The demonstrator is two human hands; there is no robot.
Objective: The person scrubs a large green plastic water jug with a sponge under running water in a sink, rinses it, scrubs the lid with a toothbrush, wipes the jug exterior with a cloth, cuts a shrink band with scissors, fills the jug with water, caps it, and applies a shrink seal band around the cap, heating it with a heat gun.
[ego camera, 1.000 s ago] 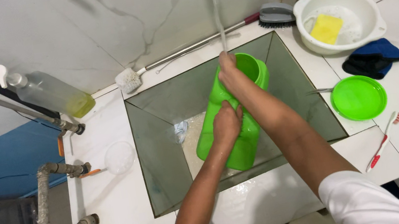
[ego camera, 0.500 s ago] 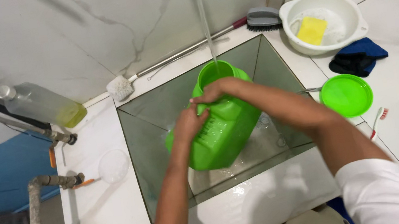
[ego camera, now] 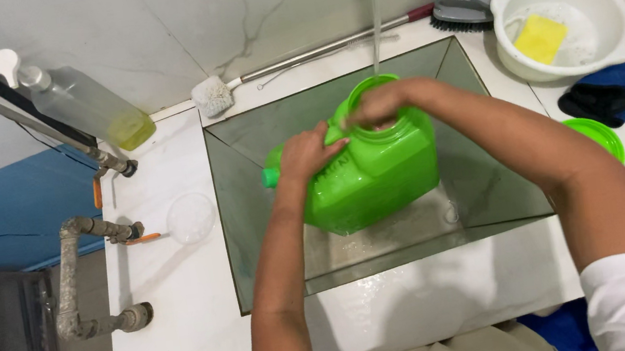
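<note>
1. Since the earlier frame, the green jug (ego camera: 365,172) has tipped further onto its side, with its wide mouth toward the wall and its small spout end toward the left.
2. Locate the jug inside the square sink (ego camera: 252,208), held clear of the wet sink floor, with a thin stream of water (ego camera: 373,12) falling onto its mouth.
3. Your left hand (ego camera: 308,153) is pressed flat on the jug's upper side near the spout end, fingers spread and curled over it.
4. Your right hand (ego camera: 377,103) is curled over the rim of the mouth, fingertips gripping the edge.
5. Note the surroundings: a green lid (ego camera: 599,137) lies on the counter just right of the sink, beside a dark blue cloth (ego camera: 610,91).
6. A white basin (ego camera: 619,35) holding a yellow sponge (ego camera: 540,38) stands behind the cloth; a brush (ego camera: 460,8) rests beside it against the wall.
7. A soap bottle (ego camera: 87,109) lies to the left of the sink.
</note>
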